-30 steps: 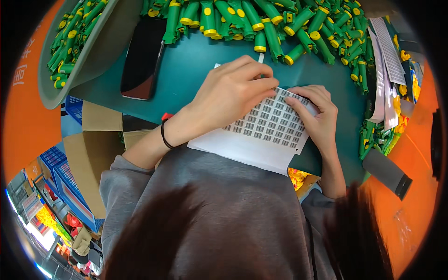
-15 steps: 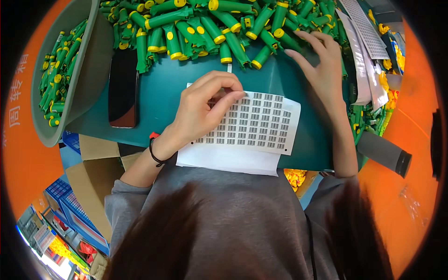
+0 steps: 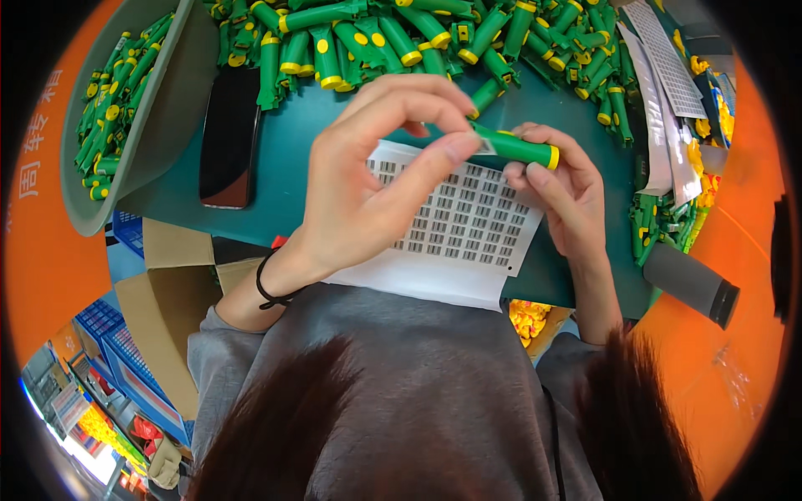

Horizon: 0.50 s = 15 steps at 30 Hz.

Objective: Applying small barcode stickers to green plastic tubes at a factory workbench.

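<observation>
My right hand is closed around a green plastic tube with a yellow end cap, held above the sticker sheet. My left hand pinches a small white sticker between thumb and fingertips, right at the tube's left end; I cannot tell whether it touches the tube. Below both hands lies a white sheet of small printed stickers in rows, partly covered by my left hand. Blank white paper shows along its near edge.
A heap of similar green tubes spreads across the table's far side. At left stand a grey bin of tubes and a dark phone. Sheets and bags lie at right, near a grey cylinder. An open cardboard box sits below left.
My right hand has taken a green tube from the heap and brought it nearer. My left hand has lifted off the sheet with a sticker and moved up and right to the tube.
</observation>
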Tool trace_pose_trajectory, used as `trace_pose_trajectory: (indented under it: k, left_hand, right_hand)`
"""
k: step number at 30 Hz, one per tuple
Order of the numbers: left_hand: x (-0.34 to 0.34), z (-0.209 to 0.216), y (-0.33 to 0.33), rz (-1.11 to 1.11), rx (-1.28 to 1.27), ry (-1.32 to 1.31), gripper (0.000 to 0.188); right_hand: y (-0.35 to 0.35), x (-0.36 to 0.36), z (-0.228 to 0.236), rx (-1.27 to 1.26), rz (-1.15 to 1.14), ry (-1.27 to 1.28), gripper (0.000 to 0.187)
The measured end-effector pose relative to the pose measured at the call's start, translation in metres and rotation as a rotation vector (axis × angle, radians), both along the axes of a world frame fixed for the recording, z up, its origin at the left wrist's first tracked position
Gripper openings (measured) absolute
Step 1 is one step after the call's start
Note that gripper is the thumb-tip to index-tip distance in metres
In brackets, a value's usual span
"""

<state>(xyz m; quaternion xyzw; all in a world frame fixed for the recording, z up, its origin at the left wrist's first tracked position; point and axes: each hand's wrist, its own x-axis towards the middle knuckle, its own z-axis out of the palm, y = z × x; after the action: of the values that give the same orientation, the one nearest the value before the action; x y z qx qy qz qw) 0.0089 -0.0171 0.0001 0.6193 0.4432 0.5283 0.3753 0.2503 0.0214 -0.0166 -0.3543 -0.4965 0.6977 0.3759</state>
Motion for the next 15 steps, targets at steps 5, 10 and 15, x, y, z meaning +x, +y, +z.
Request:
trace_pose_trajectory:
  k: [5, 10, 15]
  left_hand:
    - [0.013, 0.01, 0.002, -0.065, 0.032, 0.081, 0.008]
    - [0.022, 0.012, -0.001, -0.135, -0.066, 0.067, 0.01]
    - [0.025, 0.013, -0.001, -0.127, -0.094, 0.125, 0.009]
  right_hand:
    - [-0.018, -0.006, -0.004, 0.168, -0.014, -0.034, 0.036]
    - [-0.022, -0.002, -0.011, 0.33, -0.072, -0.067, 0.039]
    - [-0.023, -0.001, -0.011, 0.378, -0.083, -0.081, 0.041]
